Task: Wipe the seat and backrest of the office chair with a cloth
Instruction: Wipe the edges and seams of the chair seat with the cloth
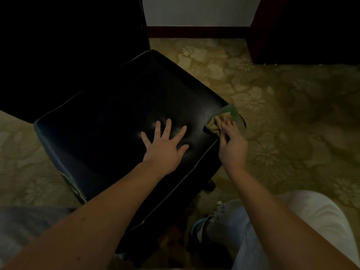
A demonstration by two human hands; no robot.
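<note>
You are looking down at a dim room. The carpet (272,94) is olive-gold with a pale flower pattern and fills the floor. At the far edge a light wall (198,10) meets a dark red-brown skirting board (196,32). A dark wooden piece of furniture (303,30) stands at the upper right.

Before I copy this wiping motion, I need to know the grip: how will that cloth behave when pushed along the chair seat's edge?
The cloth looks floppy: it bunches and folds under the right hand. It probably drapes rather than holds shape, since part hangs past the seat corner. Likely light; fingers alone pin it.
</note>
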